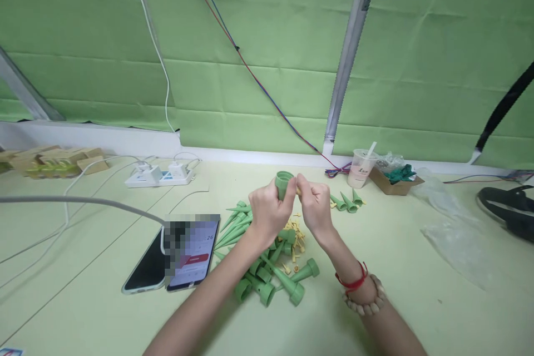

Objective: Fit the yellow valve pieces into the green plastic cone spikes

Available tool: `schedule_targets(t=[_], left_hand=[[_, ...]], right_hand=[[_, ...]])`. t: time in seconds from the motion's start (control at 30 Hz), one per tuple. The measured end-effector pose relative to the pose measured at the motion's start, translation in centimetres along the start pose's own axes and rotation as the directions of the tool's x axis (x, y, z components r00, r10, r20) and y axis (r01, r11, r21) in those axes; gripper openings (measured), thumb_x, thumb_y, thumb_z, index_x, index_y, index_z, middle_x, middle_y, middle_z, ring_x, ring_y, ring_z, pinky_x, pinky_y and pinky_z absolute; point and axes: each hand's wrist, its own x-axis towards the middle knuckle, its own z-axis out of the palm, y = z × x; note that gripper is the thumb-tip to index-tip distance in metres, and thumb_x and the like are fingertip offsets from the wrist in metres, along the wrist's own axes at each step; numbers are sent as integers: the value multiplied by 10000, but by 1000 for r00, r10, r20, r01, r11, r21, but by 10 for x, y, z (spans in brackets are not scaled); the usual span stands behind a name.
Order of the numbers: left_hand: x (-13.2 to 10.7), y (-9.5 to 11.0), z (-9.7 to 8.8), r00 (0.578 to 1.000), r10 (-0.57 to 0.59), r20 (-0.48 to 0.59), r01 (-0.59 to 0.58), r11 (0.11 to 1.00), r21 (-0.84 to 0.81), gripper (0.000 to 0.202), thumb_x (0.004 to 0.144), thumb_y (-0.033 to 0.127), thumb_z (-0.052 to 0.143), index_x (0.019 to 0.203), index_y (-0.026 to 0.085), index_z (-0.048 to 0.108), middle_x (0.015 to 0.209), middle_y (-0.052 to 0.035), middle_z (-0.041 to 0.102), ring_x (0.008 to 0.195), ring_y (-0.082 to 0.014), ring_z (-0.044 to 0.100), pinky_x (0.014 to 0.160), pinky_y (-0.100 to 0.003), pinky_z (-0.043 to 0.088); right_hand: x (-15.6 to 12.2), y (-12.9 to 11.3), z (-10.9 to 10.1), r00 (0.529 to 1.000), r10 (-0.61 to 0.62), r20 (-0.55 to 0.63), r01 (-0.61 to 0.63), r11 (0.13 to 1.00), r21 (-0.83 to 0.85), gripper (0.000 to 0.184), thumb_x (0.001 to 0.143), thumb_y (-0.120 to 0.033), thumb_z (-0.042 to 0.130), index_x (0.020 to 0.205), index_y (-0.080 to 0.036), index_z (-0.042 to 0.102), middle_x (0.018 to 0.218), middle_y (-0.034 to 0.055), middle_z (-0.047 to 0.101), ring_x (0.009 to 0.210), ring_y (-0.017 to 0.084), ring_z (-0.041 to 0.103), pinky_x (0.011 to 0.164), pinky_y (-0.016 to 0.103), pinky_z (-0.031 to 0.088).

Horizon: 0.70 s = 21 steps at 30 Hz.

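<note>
My left hand [271, 204] is closed around a green plastic cone-shaped spike [283, 182], its round open end facing up. Close beside it, my right hand [315, 200] pinches a small yellow plastic piece [298, 191] against the side of the green spike. Most of that yellow piece is hidden by the fingers. Below my hands lies a pile of green spikes [267, 272], with a heap of small yellow pieces [297, 236] at its right. To the right of my hands, a few green spikes [349, 203] lie with yellow bits by them.
Two phones [192, 256] lie left of the pile, a cable running over them. A power strip [161, 176] sits behind. At the back right stand a plastic cup [361, 168] and a cardboard box [392, 184]; clear plastic bags [456, 245] and a black object [509, 208] lie farther right.
</note>
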Motion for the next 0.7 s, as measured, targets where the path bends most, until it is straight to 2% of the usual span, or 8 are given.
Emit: schedule_targets(t=[0.1,0.2,0.3,0.4,0.47,0.57,0.7], left_hand=[[-4,-5,4,982,160,-98,-152,985,78,471,762,548,355,454,192,336,385,24,280,381,-101,309,449,-237,189],[-4,-5,2,967,231,-110,-221,971,89,473,765,534,353,443,194,290,386,30,234,382,-101,287,451,-240,184],[-4,-2,-1,963,254,-90,-250,967,56,470,761,529,370,448,193,271,401,31,237,395,-98,279,455,-242,187],[-5,3,-4,987,163,-8,-163,986,-34,464,780,520,365,467,187,282,407,35,251,398,-89,254,453,-238,190],[-5,8,-5,994,57,94,-46,992,-119,462,802,503,353,475,182,295,412,38,258,402,-84,242,450,-232,195],[-2,13,-8,969,-57,242,101,980,-173,474,787,507,394,454,176,326,418,32,286,415,-84,272,442,-229,201],[2,15,-8,934,-143,327,223,950,-220,505,746,561,418,421,180,354,389,29,284,400,-87,285,406,-235,174]], right_hand=[[-4,-9,3,992,113,-49,-108,990,94,433,798,-318,405,458,-204,163,429,-47,155,407,65,164,390,247,151],[-8,-16,1,995,90,-51,-85,993,86,448,785,-321,440,436,-199,188,420,-48,160,413,63,155,388,248,152],[-10,-19,0,997,66,-33,-63,994,94,455,794,-327,432,434,-201,184,415,-48,165,409,63,154,380,246,163],[-9,-14,1,993,23,-115,-19,999,40,459,801,-318,407,434,-209,155,392,-49,167,385,63,153,365,246,170],[-8,-8,1,981,-87,-176,81,996,-44,458,798,-305,395,415,-213,161,360,-47,191,359,62,166,360,246,191],[-5,3,0,947,-256,-196,227,961,-160,439,795,-278,365,385,-216,221,326,-34,261,329,69,215,369,250,240],[-4,12,0,922,-340,-184,292,924,-246,413,785,-230,338,380,-220,258,325,-21,323,320,78,273,387,255,266]])
